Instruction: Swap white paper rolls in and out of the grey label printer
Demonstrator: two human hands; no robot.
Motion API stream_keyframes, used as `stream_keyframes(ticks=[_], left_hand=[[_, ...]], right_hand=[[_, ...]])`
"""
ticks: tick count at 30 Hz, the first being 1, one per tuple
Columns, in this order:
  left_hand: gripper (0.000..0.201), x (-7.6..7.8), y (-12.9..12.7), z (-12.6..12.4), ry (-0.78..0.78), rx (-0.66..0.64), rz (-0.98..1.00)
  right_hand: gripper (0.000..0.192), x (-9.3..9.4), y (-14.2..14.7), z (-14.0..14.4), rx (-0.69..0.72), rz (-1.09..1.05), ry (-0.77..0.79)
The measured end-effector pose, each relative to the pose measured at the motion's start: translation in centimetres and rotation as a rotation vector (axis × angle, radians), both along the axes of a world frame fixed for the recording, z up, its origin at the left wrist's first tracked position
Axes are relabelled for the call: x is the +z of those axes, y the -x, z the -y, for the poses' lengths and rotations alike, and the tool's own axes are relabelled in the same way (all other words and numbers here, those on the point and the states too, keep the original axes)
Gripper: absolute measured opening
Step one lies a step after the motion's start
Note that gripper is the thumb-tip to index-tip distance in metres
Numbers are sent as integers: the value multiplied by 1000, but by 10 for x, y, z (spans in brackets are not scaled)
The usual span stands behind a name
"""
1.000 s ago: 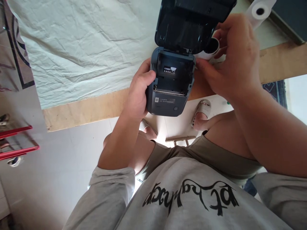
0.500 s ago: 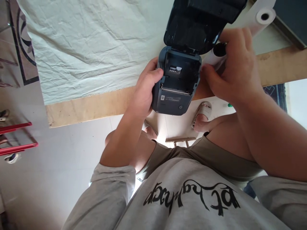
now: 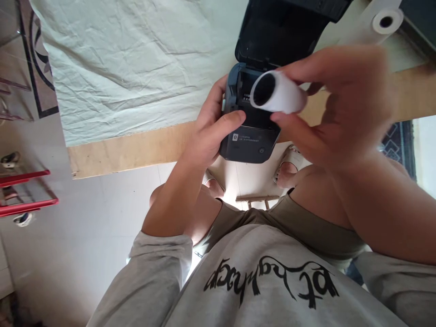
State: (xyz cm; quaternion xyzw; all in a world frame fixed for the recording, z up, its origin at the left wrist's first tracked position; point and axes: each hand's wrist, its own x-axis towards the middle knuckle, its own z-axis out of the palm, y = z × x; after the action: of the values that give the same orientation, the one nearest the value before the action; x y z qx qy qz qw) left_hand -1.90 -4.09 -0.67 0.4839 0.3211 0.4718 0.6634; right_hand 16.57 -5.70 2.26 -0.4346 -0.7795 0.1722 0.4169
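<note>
My left hand (image 3: 218, 125) grips the left side of a dark portable label printer (image 3: 248, 150), its thumb lying over the edge of the paper bay. The printer's lid (image 3: 277, 36) stands swung up, so the bay is exposed. Between the thumb and fingers of my right hand (image 3: 350, 100) is a white paper roll (image 3: 288, 93) with a wide hollow core. It is held tilted over the bay's right part and hides some of it. Whether the roll touches the printer I cannot tell. Motion blurs my right hand slightly.
A larger white roll (image 3: 386, 22) lies on the table at the upper right, beside a dark flat object (image 3: 420, 27). Pale cloth (image 3: 136, 68) covers the table, whose wooden edge (image 3: 136, 152) runs in front of me. Red metal bars (image 3: 29, 206) stand at the far left.
My right hand has brought the white paper roll from beside the printer leftward over the open bay. My left thumb has shifted further in over the printer's edge.
</note>
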Motion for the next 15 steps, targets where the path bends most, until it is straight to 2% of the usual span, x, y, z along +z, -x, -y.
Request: stream_keyframes(ticks=[3, 6, 8, 11, 15], left_hand=[[43, -2, 2, -1, -13, -19, 3], [43, -1, 3, 0, 15, -13, -2], [42, -1, 4, 0, 19, -6, 6], [36, -1, 6, -2, -26, -18, 23], [42, -6, 6, -6, -72, -38, 63]], right_hand=[[25, 1, 13, -5, -101, 221, -75], [14, 0, 18, -12, -140, 264, -31], [10, 0, 19, -13, -138, 249, -36], [10, 0, 19, -9, -113, 245, -134], [5, -3, 21, -1, 1, 216, -246]])
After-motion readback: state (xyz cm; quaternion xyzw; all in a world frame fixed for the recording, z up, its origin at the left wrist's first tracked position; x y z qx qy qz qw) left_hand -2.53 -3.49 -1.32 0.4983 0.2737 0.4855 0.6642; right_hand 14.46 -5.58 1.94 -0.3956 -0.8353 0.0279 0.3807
